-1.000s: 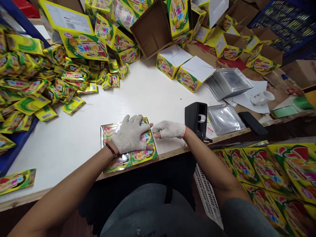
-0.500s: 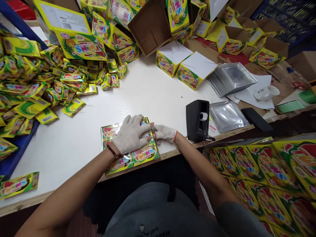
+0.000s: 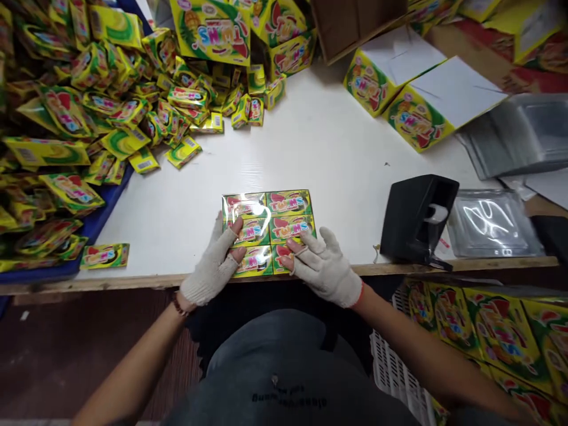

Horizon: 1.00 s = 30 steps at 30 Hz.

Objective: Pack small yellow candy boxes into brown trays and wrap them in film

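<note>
A flat pack of several small yellow-green TWINS boxes (image 3: 290,204), under a shiny clear cover, lies on the table near its front edge. My left hand (image 3: 213,260), in a white knit glove with bare tips on two digits, grips the pack's left side, bare digits on top and the other fingers down along the edge. From the right, my gloved right hand (image 3: 328,269) rests spread fingers on the pack's lower right corner. Part of the right-hand boxes is hidden under those fingers.
Loose small boxes (image 3: 128,112) are heaped at the left, beside a single box (image 3: 105,255). A black tape dispenser (image 3: 406,219) stands right of my hands, near clear plastic trays (image 3: 492,222). Two white-topped cartons (image 3: 457,89) sit behind. Packed cartons (image 3: 497,325) are stacked below right.
My left hand has moved off the pack's top to its left side. My right hand has gone from the right edge to the lower right corner, fingers spread. The view has turned.
</note>
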Tool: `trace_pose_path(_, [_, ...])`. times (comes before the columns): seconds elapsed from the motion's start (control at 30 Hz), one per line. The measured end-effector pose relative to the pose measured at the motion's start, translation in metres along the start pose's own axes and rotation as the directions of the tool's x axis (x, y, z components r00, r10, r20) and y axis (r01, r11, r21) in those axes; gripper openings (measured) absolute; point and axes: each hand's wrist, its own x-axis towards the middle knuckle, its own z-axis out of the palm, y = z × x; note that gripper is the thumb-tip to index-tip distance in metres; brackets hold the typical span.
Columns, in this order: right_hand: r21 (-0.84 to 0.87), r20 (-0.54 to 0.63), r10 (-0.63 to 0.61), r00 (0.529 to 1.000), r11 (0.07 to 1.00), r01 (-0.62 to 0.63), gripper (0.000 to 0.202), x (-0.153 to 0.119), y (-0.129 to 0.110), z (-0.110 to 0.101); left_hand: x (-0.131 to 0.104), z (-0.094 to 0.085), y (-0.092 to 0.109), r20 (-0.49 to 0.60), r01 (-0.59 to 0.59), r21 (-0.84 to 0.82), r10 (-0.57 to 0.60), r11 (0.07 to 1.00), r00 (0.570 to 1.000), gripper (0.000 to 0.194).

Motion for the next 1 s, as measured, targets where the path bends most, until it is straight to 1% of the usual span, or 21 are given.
trace_pose_path(0.07, [-0.039, 0.045, 0.005, 0.999, 0.999, -0.003, 0.053, 0.005, 0.016, -0.002, 0.001, 0.022, 0.002, -0.083, 0.041, -0.15, -0.054, 0.988, 0.995, 0.06])
trace_pose_path(0.17, [-0.108, 0.006, 0.016, 1.0, 0.994, -0.015, 0.054, 0.015, 0.043, -0.008, 0.025, 0.052, 0.016, -0.215, 0.06, -0.211, -0.106, 0.976, 0.971, 0.057])
trace_pose_path(0.23, [-0.175, -0.066, -0.002, 0.998, 0.985, -0.01, 0.052, 0.019, 0.055, -0.009, 0.044, 0.061, 0.028, -0.313, 0.056, -0.171, -0.108, 0.984, 0.944, 0.054])
trace_pose_path(0.3, [-0.242, -0.125, -0.034, 0.992, 0.97, 0.003, 0.048, 0.022, 0.061, -0.006, 0.057, 0.06, 0.036, -0.369, -0.001, -0.04, -0.014, 0.999, 0.929, 0.047])
trace_pose_path(0.33, [-0.263, -0.131, -0.032, 0.991, 0.965, -0.004, 0.047, 0.023, 0.061, -0.002, 0.06, 0.057, 0.039, -0.349, -0.083, 0.049, 0.095, 0.995, 0.932, 0.041])
trace_pose_path(0.37, [-0.271, -0.127, -0.013, 0.992, 0.962, -0.023, 0.046, 0.024, 0.06, 0.001, 0.062, 0.053, 0.04, -0.289, -0.2, 0.134, 0.231, 0.971, 0.929, 0.034])
trace_pose_path(0.4, [-0.265, -0.12, 0.016, 0.993, 0.963, -0.047, 0.045, 0.026, 0.057, 0.004, 0.063, 0.049, 0.041, -0.202, -0.329, 0.198, 0.367, 0.923, 0.908, 0.029])
trace_pose_path(0.43, [-0.25, -0.114, 0.049, 0.992, 0.965, -0.076, 0.044, 0.028, 0.054, 0.006, 0.064, 0.045, 0.041, -0.121, -0.439, 0.237, 0.475, 0.866, 0.871, 0.025])
trace_pose_path(0.47, [-0.233, -0.106, 0.08, 0.991, 0.967, -0.103, 0.044, 0.03, 0.05, 0.006, 0.064, 0.042, 0.041, -0.058, -0.515, 0.261, 0.546, 0.816, 0.836, 0.024])
trace_pose_path(0.5, [-0.214, -0.099, 0.1, 0.99, 0.97, -0.12, 0.044, 0.031, 0.045, 0.004, 0.065, 0.038, 0.04, -0.012, -0.555, 0.284, 0.582, 0.782, 0.813, 0.025])
trace_pose_path(0.57, [-0.155, -0.093, 0.1, 0.991, 0.981, -0.114, 0.044, 0.029, 0.039, -0.006, 0.068, 0.033, 0.041, 0.034, -0.583, 0.334, 0.608, 0.741, 0.793, 0.026])
trace_pose_path(0.63, [-0.074, -0.182, 0.162, 0.97, 0.981, -0.178, 0.04, 0.014, 0.036, -0.026, 0.073, 0.028, 0.042, 0.083, -0.611, 0.367, 0.629, 0.702, 0.773, 0.026])
trace_pose_path(0.67, [-0.042, -0.269, 0.237, 0.933, 0.965, -0.257, 0.037, 0.002, 0.037, -0.038, 0.076, 0.026, 0.042, 0.107, -0.624, 0.379, 0.637, 0.684, 0.763, 0.026])
trace_pose_path(0.7, [-0.024, -0.381, 0.322, 0.867, 0.934, -0.358, 0.034, -0.015, 0.039, -0.051, 0.078, 0.024, 0.043, 0.123, -0.632, 0.39, 0.642, 0.67, 0.757, 0.026])
trace_pose_path(0.73, [-0.014, -0.494, 0.414, 0.764, 0.875, -0.483, 0.032, -0.033, 0.042, -0.064, 0.081, 0.022, 0.044, 0.138, -0.637, 0.398, 0.643, 0.66, 0.753, 0.026])
trace_pose_path(0.8, [0.046, -0.642, 0.576, 0.506, 0.688, -0.724, 0.031, -0.071, 0.052, -0.085, 0.085, 0.02, 0.046, 0.15, -0.639, 0.402, 0.641, 0.656, 0.752, 0.026])
trace_pose_path(0.83, [0.114, -0.642, 0.662, 0.386, 0.581, -0.806, 0.034, -0.089, 0.058, -0.093, 0.086, 0.02, 0.047, 0.147, -0.637, 0.394, 0.638, 0.663, 0.756, 0.027])
trace_pose_path(0.87, [0.188, -0.605, 0.742, 0.288, 0.485, -0.854, 0.039, -0.103, 0.064, -0.097, 0.086, 0.019, 0.048, 0.142, -0.632, 0.38, 0.632, 0.676, 0.762, 0.027])
trace_pose_path(0.9, [0.257, -0.535, 0.815, 0.222, 0.407, -0.876, 0.045, -0.114, 0.07, -0.098, 0.086, 0.019, 0.049, 0.136, -0.624, 0.362, 0.623, 0.692, 0.77, 0.027])
trace_pose_path(0.93, [0.313, -0.443, 0.874, 0.2, 0.36, -0.879, 0.048, -0.121, 0.077, -0.097, 0.086, 0.018, 0.05, 0.13, -0.614, 0.346, 0.612, 0.71, 0.78, 0.027])
trace_pose_path(1.0, [0.4, -0.328, 0.921, 0.208, 0.335, -0.853, 0.047, -0.124, 0.086, -0.089, 0.086, 0.017, 0.052, 0.116, -0.596, 0.324, 0.595, 0.734, 0.795, 0.027])
